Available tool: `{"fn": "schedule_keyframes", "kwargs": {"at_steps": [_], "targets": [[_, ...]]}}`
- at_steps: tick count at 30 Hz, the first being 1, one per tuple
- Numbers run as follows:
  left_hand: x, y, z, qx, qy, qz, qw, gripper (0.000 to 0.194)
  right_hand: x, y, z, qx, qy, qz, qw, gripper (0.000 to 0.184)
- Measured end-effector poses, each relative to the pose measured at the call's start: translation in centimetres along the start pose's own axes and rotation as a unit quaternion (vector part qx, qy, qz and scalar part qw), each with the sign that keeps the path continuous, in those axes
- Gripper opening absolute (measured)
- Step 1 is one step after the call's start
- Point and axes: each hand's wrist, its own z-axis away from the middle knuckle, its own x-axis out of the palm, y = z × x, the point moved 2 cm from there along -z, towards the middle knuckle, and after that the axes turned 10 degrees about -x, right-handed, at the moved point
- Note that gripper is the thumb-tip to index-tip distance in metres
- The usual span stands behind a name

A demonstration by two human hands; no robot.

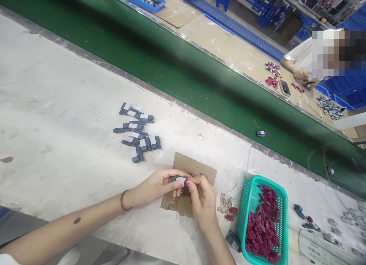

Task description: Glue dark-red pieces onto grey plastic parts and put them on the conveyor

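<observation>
My left hand (156,187) is closed around a small blue-grey plastic part (180,179) with a pale grey face. My right hand (203,198) pinches a dark red piece (185,182) against the right end of that part. Both hands are over a torn piece of brown cardboard (203,170) on the white table. A turquoise basket (243,215) with many dark red pieces (263,227) stands to the right of my right hand. Beyond my left hand lies a loose group of blue-grey parts (138,133).
A green conveyor belt (171,78) runs diagonally past the table, carrying a small part (261,133). Across it, a person (303,55) handles parts at another table. Loose blue-grey parts (299,211) and grey pieces (353,217) lie right of the basket.
</observation>
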Motion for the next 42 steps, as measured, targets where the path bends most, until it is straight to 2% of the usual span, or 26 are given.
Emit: {"fn": "schedule_keyframes", "kwargs": {"at_steps": [3, 5, 8, 12, 17, 24, 26, 28, 30, 31, 33, 34, 36, 38, 40, 42], "targets": [[0.1, -0.2, 0.1, 0.030, 0.000, -0.055, 0.998, 0.041, 0.0, 0.2, 0.0, 0.037, 0.020, -0.034, 0.999, 0.027], [0.0, 0.0, 0.3, 0.079, 0.010, -0.146, 0.986, 0.036, -0.2, 0.4, 0.0, 0.060, 0.045, -0.059, 0.995, 0.032], [0.0, 0.3, 0.7, 0.158, 0.020, -0.290, 0.944, 0.027, -0.4, 0.6, 0.2, 0.076, 0.038, -0.074, 0.994, 0.034], [-0.2, 0.1, 0.9, 0.204, 0.016, -0.389, 0.898, 0.031, -0.6, 0.6, 0.5, 0.046, 0.018, -0.054, 0.997, 0.030], [-0.1, -0.1, 0.9, 0.241, 0.039, -0.447, 0.860, 0.039, -0.5, 0.3, 0.4, 0.029, 0.011, -0.053, 0.998, 0.029], [-0.4, 0.3, 1.2, 0.277, 0.057, -0.469, 0.836, 0.036, -0.3, -0.7, 1.0, 0.055, 0.019, -0.034, 0.998, 0.026], [-0.7, 0.3, 1.2, 0.277, 0.091, -0.472, 0.832, 0.035, -1.7, -1.5, 1.7, 0.031, 0.026, 0.022, 0.999, 0.022], [-1.2, 0.6, 1.2, 0.262, 0.139, -0.468, 0.833, 0.037, -4.6, -2.1, 3.0, 0.001, 0.070, 0.124, 0.990, 0.022], [-1.7, 0.9, 1.2, 0.231, 0.189, -0.456, 0.838, 0.039, -8.5, -2.3, 4.8, -0.006, 0.140, 0.247, 0.959, 0.022], [-1.8, 1.1, 1.2, 0.215, 0.208, -0.448, 0.842, 0.041, -10.5, -2.1, 5.9, 0.002, 0.153, 0.313, 0.937, 0.021], [-2.0, 1.7, 1.1, 0.188, 0.229, -0.431, 0.853, 0.044, -13.7, -1.0, 7.8, 0.044, 0.131, 0.413, 0.900, 0.022], [-2.0, 2.0, 1.0, 0.176, 0.233, -0.422, 0.858, 0.045, -14.9, -0.4, 8.7, 0.057, 0.107, 0.438, 0.891, 0.023], [-1.9, 2.8, 0.7, 0.158, 0.231, -0.416, 0.865, 0.046, -16.3, 0.9, 10.0, 0.077, 0.061, 0.458, 0.884, 0.024], [-1.7, 4.0, 0.0, 0.156, 0.231, -0.425, 0.861, 0.047, -16.7, 1.9, 10.7, 0.082, 0.043, 0.456, 0.885, 0.025], [-1.5, 5.5, -1.5, 0.174, 0.231, -0.441, 0.850, 0.048, -16.6, 2.3, 11.0, 0.083, 0.047, 0.449, 0.888, 0.024], [-1.6, 7.1, -4.2, 0.200, 0.244, -0.450, 0.836, 0.047, -16.5, 2.3, 11.1, 0.082, 0.046, 0.431, 0.897, 0.020]]}}
